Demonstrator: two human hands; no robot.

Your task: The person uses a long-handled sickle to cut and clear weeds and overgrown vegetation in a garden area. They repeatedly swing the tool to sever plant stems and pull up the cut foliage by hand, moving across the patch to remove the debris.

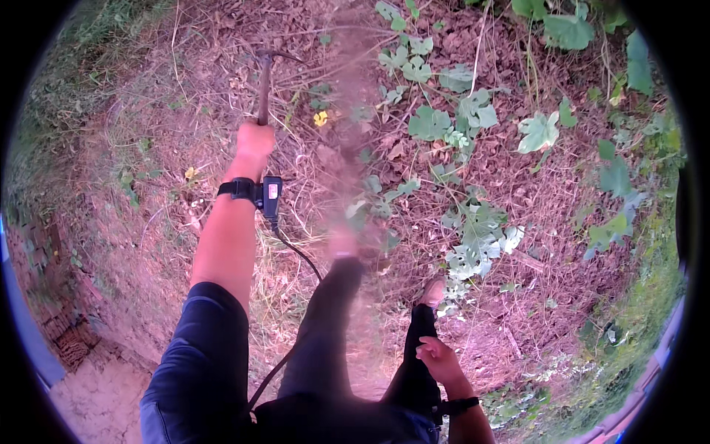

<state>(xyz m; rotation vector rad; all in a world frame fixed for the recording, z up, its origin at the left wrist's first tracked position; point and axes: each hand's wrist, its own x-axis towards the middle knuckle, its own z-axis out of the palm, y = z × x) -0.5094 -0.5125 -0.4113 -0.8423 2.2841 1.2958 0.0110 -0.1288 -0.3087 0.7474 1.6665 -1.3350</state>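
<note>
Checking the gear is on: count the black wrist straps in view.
2. One strap is on the left wrist, behind the left hand gripping a tool handle. The other strap is on the right wrist, by the right hand near the thigh.

Leafy vines [473, 126] crowd right; dry grass [148, 111] left open.

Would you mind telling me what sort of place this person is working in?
Probably an overgrown garden plot or field edge outdoors. The ground is dry brown straw and bare soil, broad-leaved green creeping vines spread over it, and the left hand grips a wooden-handled digging tool.
</note>
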